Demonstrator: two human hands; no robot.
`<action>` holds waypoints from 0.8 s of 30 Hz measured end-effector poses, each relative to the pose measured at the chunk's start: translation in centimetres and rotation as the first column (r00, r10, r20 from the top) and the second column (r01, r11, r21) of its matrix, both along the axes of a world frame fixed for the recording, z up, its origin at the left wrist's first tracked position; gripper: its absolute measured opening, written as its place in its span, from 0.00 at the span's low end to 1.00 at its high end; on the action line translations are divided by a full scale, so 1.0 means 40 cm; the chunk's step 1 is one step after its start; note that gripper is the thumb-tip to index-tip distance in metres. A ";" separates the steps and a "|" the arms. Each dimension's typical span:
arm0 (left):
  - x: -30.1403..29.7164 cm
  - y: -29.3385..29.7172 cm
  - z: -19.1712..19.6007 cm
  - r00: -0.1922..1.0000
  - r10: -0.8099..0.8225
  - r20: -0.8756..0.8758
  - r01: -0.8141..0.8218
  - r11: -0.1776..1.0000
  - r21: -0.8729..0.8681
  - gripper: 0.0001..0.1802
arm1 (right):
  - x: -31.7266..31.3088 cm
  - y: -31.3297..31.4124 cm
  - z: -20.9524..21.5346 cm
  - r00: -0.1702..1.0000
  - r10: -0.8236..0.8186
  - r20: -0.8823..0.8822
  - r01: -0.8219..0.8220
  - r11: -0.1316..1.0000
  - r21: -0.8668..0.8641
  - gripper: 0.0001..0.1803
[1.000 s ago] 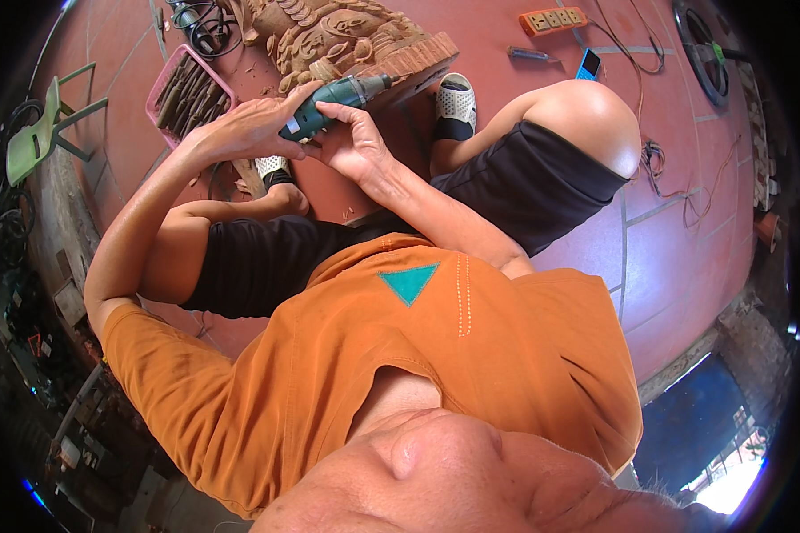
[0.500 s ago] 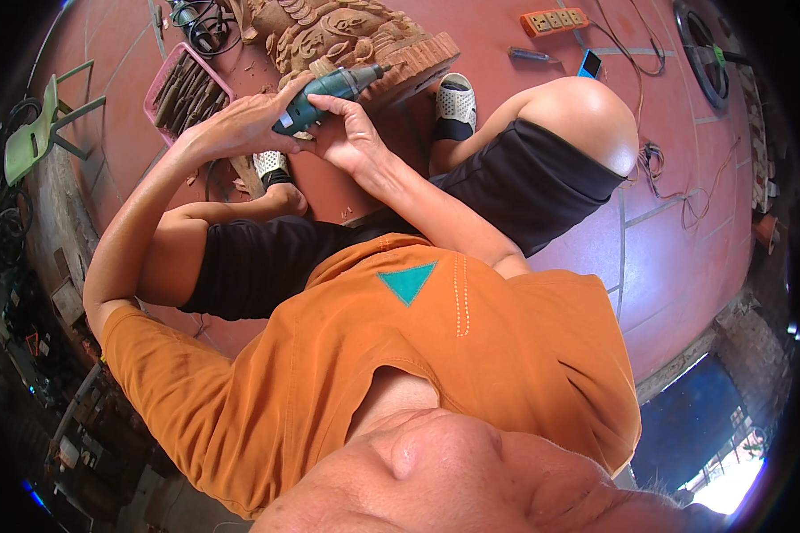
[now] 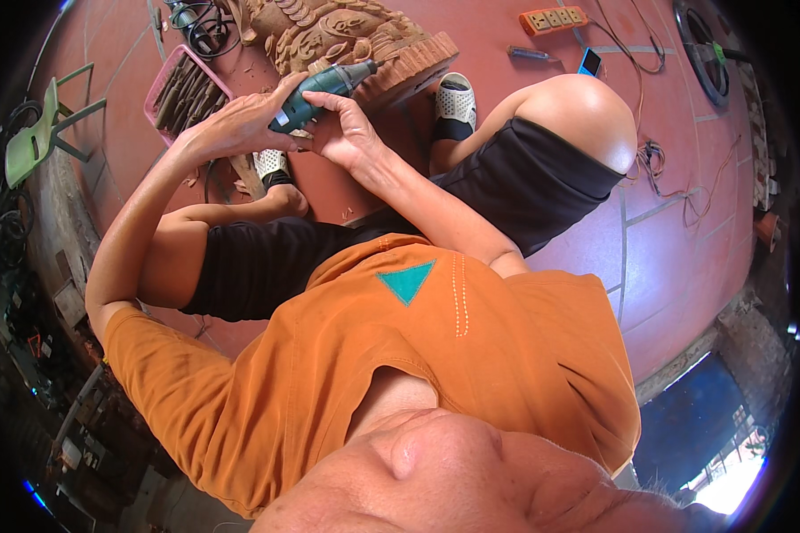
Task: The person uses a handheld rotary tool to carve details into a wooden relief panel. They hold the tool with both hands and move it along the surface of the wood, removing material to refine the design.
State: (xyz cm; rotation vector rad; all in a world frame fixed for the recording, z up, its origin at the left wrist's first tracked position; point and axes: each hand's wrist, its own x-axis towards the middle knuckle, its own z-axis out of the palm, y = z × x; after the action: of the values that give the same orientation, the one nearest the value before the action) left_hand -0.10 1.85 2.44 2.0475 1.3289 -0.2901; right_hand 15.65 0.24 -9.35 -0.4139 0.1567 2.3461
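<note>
While your left hand [image 3: 236,124] wraps the rear of the green rotary tool [image 3: 320,93], your right hand [image 3: 351,133] pinches its body from below, steadying the tip against the carved wood block [image 3: 347,40] in the upper middle of the frame. Both hands are closed on the tool. Further left, a pink basket [image 3: 164,84] holds a row of chisels [image 3: 187,93], close to reach.

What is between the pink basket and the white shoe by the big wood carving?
In the head view, the two hands, left hand and right hand, holding the green rotary tool, lie between the pink basket and the white shoe.
</note>
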 end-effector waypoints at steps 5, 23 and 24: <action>-0.001 0.003 -0.005 1.000 -0.022 0.003 0.022 1.000 0.009 0.53 | 0.002 0.002 -0.004 1.000 -0.006 -0.001 0.006 1.000 -0.006 0.20; 0.026 0.010 0.011 0.996 -0.073 -0.049 0.071 0.997 -0.042 0.56 | 0.024 -0.020 0.009 0.999 -0.029 -0.029 0.026 0.995 -0.099 0.18; 0.027 0.010 0.014 0.996 -0.072 -0.045 0.070 0.996 -0.049 0.56 | 0.025 -0.021 0.011 0.999 -0.031 -0.026 0.028 0.994 -0.103 0.18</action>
State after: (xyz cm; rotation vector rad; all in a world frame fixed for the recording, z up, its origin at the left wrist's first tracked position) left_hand 0.98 2.25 3.01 2.0622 1.2665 -0.3997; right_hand 16.64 -0.60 -8.90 -0.4269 0.2960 2.3215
